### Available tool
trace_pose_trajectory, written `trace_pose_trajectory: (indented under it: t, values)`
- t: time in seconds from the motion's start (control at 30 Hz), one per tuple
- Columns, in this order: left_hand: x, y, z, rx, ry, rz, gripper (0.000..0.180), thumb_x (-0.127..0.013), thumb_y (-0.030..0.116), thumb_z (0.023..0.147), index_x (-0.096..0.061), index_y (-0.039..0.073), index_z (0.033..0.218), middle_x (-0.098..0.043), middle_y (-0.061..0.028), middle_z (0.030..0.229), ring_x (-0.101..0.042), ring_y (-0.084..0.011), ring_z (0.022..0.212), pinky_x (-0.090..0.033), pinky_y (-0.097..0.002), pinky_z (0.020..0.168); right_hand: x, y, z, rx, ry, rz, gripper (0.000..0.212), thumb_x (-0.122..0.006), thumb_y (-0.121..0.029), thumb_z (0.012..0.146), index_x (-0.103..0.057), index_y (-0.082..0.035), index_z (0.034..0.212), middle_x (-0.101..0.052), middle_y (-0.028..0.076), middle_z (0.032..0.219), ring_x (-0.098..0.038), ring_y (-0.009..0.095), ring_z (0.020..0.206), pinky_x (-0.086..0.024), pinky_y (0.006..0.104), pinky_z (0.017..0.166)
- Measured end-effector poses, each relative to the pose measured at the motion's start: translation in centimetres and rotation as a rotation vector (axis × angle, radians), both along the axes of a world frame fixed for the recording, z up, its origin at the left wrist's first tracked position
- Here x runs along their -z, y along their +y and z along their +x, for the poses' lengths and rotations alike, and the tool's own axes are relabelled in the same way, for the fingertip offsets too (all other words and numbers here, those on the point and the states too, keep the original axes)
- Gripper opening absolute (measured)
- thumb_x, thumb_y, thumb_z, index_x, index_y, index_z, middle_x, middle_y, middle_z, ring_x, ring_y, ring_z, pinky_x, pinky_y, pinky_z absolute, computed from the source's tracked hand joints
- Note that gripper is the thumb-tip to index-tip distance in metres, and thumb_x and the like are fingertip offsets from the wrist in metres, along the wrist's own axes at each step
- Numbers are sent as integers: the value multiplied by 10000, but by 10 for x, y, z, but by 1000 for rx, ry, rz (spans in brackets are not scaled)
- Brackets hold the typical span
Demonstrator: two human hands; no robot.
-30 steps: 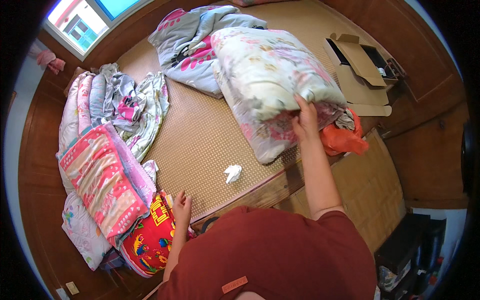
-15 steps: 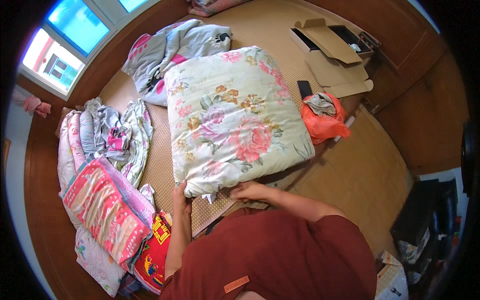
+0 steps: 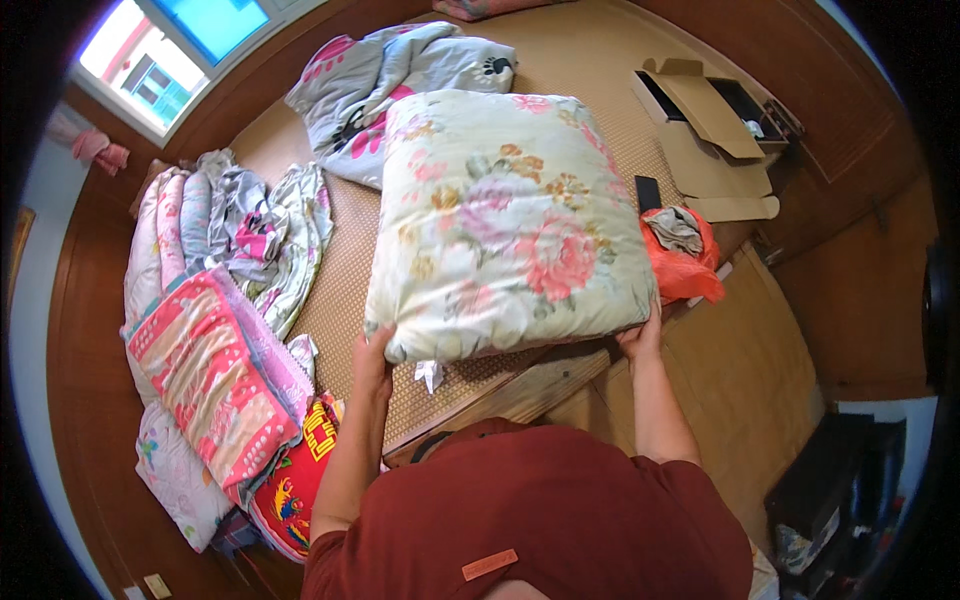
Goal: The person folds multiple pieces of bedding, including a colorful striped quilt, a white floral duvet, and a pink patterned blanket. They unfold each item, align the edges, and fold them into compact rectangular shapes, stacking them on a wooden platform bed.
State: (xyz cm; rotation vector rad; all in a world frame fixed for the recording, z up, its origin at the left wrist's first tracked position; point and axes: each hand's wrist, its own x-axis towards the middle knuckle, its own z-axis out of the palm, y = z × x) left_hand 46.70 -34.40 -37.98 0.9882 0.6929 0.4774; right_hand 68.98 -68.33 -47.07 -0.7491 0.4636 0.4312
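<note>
Cream floral folded quilt (image 3: pixel 505 225) lies flat on the woven straw bed mat (image 3: pixel 340 310); left hand (image 3: pixel 372 352) and right hand (image 3: pixel 640 338) each grasp its near corners.

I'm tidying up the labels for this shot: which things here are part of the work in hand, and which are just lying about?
In hand:
folded floral quilt
left hand at its near left corner
right hand at its near right corner

Lying about:
orange bag
cardboard box
grey paw-print bedding
pink striped blanket
red cushion
</note>
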Motion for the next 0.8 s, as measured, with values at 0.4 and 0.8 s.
trace_pose_trajectory:
  t: [0.4, 0.8]
  values:
    - [-178, 139, -144, -326, -313, 301, 396, -493, 191, 857, -443, -19, 1190, -545, -133, 1119, -563, -216, 978, -473, -360, 831, -166, 137, -47, -330, -642, 18, 415, -567, -221, 826, -448, -28, 1173, -552, 80, 1078, -576, 192, 915, -510, 339, 746]
    - [-97, 259, -492, -936, 609, 691, 424, -665, 171, 744, -520, -43, 1081, -580, -143, 963, -581, -232, 802, -503, -343, 642, -78, 236, -202, -1747, -1342, -441, 541, -608, -417, 749, -551, 40, 1032, -599, 173, 925, -568, 234, 839, -439, 328, 743]
